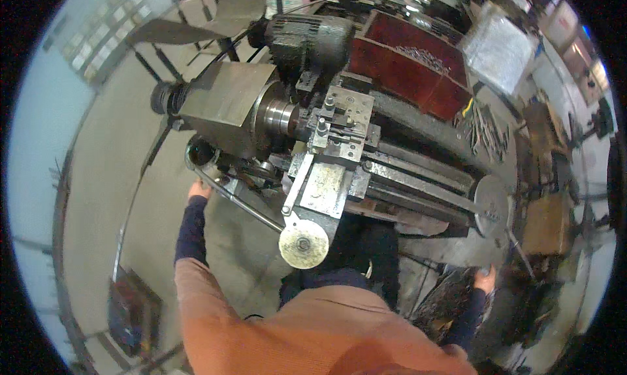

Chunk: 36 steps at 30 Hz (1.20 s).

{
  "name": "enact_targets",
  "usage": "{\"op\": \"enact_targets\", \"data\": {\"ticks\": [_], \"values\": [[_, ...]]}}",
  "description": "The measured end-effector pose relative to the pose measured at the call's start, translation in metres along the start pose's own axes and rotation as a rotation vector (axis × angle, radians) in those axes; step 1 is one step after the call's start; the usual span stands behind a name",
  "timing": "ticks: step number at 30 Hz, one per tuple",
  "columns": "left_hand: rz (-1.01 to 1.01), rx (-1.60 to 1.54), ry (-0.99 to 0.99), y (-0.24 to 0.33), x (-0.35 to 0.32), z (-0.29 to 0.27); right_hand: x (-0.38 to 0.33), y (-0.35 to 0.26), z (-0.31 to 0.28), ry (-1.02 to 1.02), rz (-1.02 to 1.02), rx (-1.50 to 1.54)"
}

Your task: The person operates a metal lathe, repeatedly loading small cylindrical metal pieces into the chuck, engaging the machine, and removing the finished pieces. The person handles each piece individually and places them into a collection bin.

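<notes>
I stand at a metal lathe and look down on it. My left hand reaches out to the left below the headstock and rests on a bent metal lever. My right hand hangs low on the right, near the lathe's dark lower end below a round grey handwheel; whether it holds anything is hidden. The tool post and carriage sit beside the chuck. A round pale handwheel is just in front of my body.
A red chip tray with metal swarf lies behind the lathe. A motor sits on top at the back. Loose tools lie to the right. A dark box stands on the concrete floor at left.
</notes>
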<state>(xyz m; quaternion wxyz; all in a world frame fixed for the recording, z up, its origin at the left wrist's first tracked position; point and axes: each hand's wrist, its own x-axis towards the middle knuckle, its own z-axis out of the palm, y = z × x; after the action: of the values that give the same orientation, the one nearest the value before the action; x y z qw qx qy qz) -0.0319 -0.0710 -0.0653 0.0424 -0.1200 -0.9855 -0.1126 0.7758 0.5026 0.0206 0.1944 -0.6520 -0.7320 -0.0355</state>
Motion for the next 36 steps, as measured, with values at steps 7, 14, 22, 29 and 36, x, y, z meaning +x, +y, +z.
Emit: {"op": "enact_targets", "data": {"ticks": [7, 14, 22, 29, 36], "values": [[-0.318, -0.066, -0.105, 0.081, -0.019, 0.013, 0.002, -0.09, -0.056, -0.163, 0.04, 0.127], [0.023, 0.14, -0.469, 0.052, -0.005, 0.017, 0.034, -0.117, -0.081, -0.148, -0.137, 0.171], [-0.078, 0.175, -0.498, 0.027, -0.017, -0.001, 0.077, -0.333, -0.141, -0.127, -0.726, 0.598], [0.24, -0.154, 0.259, -0.012, -0.011, -0.198, 0.011, -0.58, -0.143, -0.195, -1.478, 0.863], [-0.37, 0.253, 0.219, -0.142, -0.072, -0.251, -0.051, -0.685, -0.124, -0.528, -1.404, 0.253]]}}
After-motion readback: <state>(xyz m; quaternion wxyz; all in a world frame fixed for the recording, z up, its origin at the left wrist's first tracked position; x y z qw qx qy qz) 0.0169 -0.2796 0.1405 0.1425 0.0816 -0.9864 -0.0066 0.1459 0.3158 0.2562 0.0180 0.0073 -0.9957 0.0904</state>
